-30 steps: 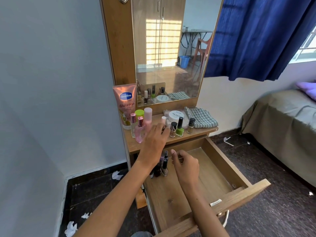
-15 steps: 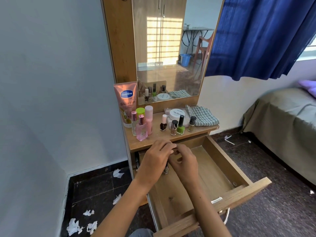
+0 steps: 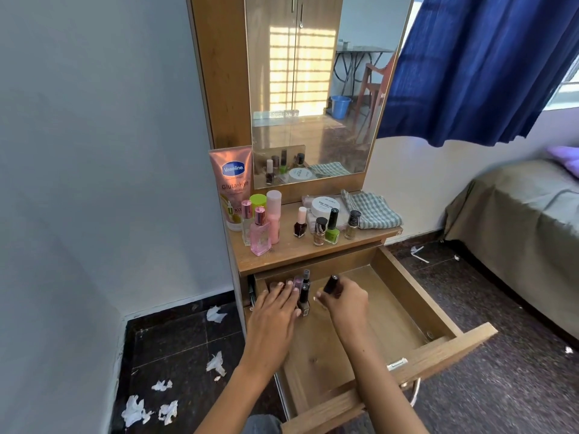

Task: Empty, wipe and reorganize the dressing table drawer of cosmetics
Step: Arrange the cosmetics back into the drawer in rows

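Low in frame, open drawer (image 3: 407, 296). Left hand (image 3: 275, 311) flat, steadying upright bottles (image 3: 303, 292) at back-left corner; right hand (image 3: 344, 300) pinching black-capped bottle (image 3: 330, 284). Could topple that tight row if nudged on setting down.

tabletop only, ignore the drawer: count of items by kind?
Nail polish bottles: 4, with the green one among them
Pink perfume bottles: 2, the front one
Pink tall bottle: 1
Vaseline tube: 1
Green-capped container, mostly hidden: 1
White round jar: 1
Checked cloth: 1
Total: 11
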The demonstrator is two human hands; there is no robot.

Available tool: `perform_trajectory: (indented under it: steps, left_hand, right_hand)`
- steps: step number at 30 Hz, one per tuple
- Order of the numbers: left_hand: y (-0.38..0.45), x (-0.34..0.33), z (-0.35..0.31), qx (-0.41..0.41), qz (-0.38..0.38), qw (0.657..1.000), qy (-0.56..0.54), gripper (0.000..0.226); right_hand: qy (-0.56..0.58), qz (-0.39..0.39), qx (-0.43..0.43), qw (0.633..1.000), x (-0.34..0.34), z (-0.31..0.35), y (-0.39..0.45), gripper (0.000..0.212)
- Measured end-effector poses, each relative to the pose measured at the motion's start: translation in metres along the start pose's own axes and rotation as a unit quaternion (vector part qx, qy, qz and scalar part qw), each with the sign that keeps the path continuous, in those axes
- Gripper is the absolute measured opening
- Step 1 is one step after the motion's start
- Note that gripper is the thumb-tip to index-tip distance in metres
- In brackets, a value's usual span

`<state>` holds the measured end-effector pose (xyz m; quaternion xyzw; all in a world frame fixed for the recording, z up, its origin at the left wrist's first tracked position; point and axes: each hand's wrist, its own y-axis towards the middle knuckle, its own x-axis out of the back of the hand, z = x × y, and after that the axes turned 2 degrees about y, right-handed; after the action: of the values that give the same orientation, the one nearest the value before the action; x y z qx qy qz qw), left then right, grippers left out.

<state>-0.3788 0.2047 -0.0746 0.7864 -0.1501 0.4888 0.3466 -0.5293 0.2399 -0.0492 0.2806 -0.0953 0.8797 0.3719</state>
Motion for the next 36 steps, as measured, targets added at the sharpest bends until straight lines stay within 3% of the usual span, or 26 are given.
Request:
perform_trajectory:
  steps: [6,11,21,28,32,36]
  left_hand:
    - [-0.001,-0.008,-0.003,-0.014,-0.006,0.999,0.039,0.052]
    - [-0.001,-0.007,-0.006,-0.019,-0.006,0.998,0.053,0.061]
    - [0.004,-0.001,-0.003,0.006,0.006,0.999,0.048,0.055]
    - [0.008,0.007,-0.005,0.008,-0.016,0.999,0.033,0.044]
    - [0.025,0.017,-0.009,-0.006,-0.043,0.999,0.016,0.037]
    - [0.056,0.032,-0.019,-0.038,-0.089,0.995,-0.010,0.042]
  right_hand:
    - [-0.053,0.034,-0.019,0.998,-0.015,0.003,0.002,0.008]
    - [-0.075,0.038,-0.001,0.996,-0.018,-0.001,0.001,0.023]
    - [-0.109,0.076,-0.007,0.991,-0.017,-0.003,0.005,0.052]
    - [-0.116,0.100,-0.019,0.988,-0.017,-0.002,0.008,0.048]
    - [-0.121,0.048,-0.012,0.991,-0.013,0.000,0.006,0.042]
    - [-0.036,-0.049,0.017,0.998,-0.004,0.006,-0.001,0.031]
